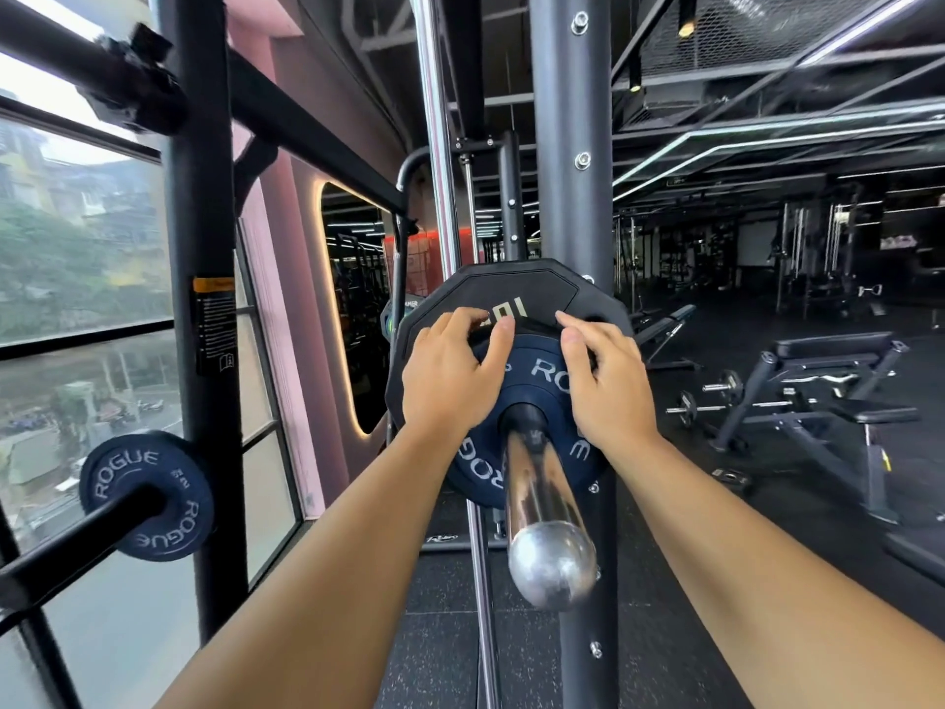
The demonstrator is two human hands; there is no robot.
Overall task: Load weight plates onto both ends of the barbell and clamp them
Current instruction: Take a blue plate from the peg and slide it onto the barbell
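Barbell sleeve (532,483) sticks out toward the camera. 2 plates sit on it: a big black plate (511,286) marked 10 at the back, and a small blue plate (542,371) touching its front. The left hand (450,381) and right hand (603,386) both curl their fingers over the blue plate's top edge, holding it.

daylight floods in through the window (76,248) on the left, pale and washed out. the gym interior to the right is dim, lit by thin ceiling light strips (767,140) and a warm glow edging the mirror (353,319). glare sits on the chrome barbell sleeve (537,483). the rack upright (204,299) bows with wide-angle distortion, and the stored plate (145,496) looks soft.
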